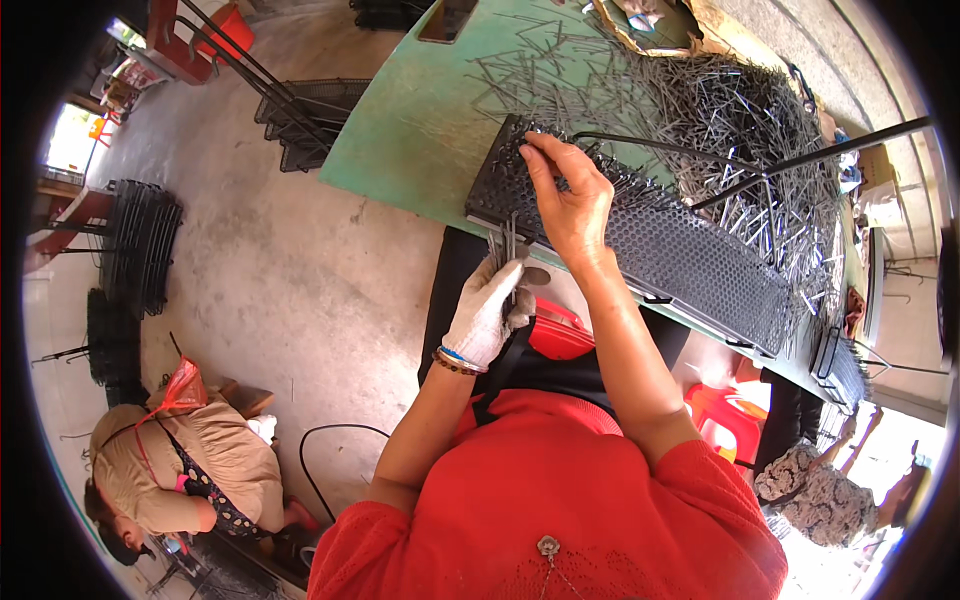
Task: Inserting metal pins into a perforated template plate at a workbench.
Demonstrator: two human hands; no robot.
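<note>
A black perforated metal rack [700,262] with long thin wire arms lies along the near edge of a green table. Short dark metal pins [630,185] stand in rows in its holes toward the far side. My left hand [485,315], in a white glove, is closed round a small bundle of thin grey metal rods [508,240] just off the rack's near left edge. Bare, my right hand [575,195] reaches over the rack's left end with thumb and forefinger pinched together. What lies between those fingertips is too small to make out.
A big heap of loose metal rods [770,130] covers the table's right side, and more lie scattered on the green tabletop [400,130]. Black racks [140,245] are stacked at left. One person [190,470] bends at lower left, another [820,495] is at lower right. Red stools [725,415] stand below.
</note>
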